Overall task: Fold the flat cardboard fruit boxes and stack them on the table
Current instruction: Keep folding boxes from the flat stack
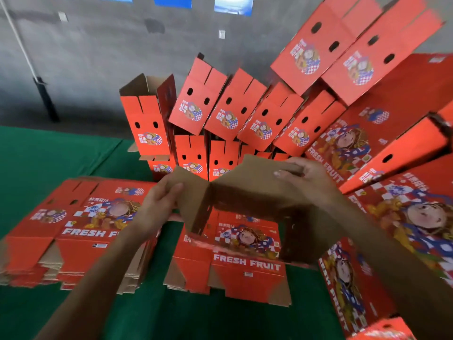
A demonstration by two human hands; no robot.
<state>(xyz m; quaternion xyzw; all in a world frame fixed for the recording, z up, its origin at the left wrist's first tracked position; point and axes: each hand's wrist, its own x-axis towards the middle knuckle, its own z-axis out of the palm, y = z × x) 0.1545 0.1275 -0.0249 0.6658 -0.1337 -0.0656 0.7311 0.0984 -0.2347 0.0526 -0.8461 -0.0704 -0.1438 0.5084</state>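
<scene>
Half-opened red printed cardboard fruit box (235,202), brown inside showing, held up over the green-covered tabletop (49,168), above a flat pile of the same boxes (228,266). Left hand (159,204) pinches the left side panel; right hand (306,182) grips the back wall's top edge. To square it well: probably pull walls apart evenly, keep corners on their creases. Folded red boxes (220,114) stacked behind.

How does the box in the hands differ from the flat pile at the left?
The box in the hands is opened up, brown inside showing; the flat pile lies collapsed, print up. The left hand and right hand grip the box; the pile rests untouched on the green table. Both are red FRESH FRUIT cardboard.
</scene>
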